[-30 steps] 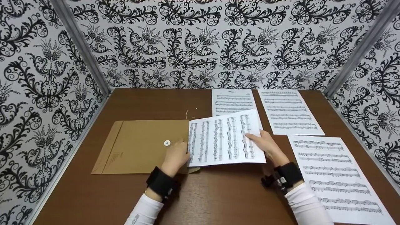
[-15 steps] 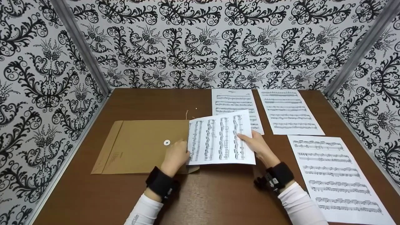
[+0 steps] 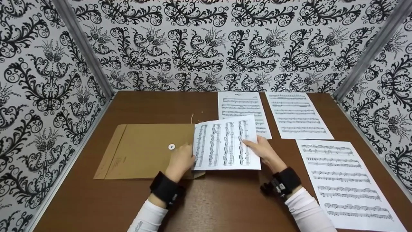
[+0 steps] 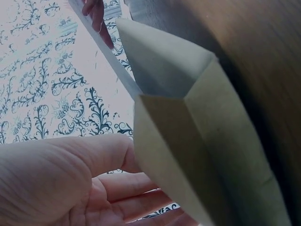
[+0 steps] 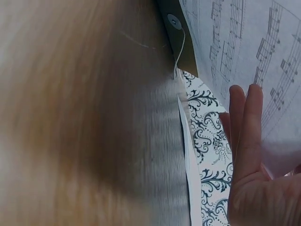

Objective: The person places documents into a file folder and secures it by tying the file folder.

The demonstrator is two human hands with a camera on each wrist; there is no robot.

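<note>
A brown envelope [image 3: 148,138] with a white button disc [image 3: 171,147] lies flat at the left of the table. My left hand [image 3: 181,159] pinches its top panel at the open right end; in the left wrist view the envelope's mouth gapes beside the thumb [image 4: 108,148]. Part of a sheet of music [image 3: 222,145] is inside that mouth, its staves running sideways. My right hand [image 3: 262,149] holds the sheet's outer edge, thumb on top and fingers [image 5: 249,127] underneath. The sheet's left part is hidden in the envelope.
Three more music sheets lie on the brown table [image 3: 225,199]: one at the back [image 3: 239,103], partly covered by the held sheet, one at back right [image 3: 297,116], and one at front right [image 3: 347,180]. A string [image 3: 192,118] sticks out behind the envelope. Patterned walls [image 3: 206,45] enclose the table.
My right hand has moved left with the music sheet, and less of it now shows outside the envelope. More of the back sheet is uncovered. My left hand stays in place.
</note>
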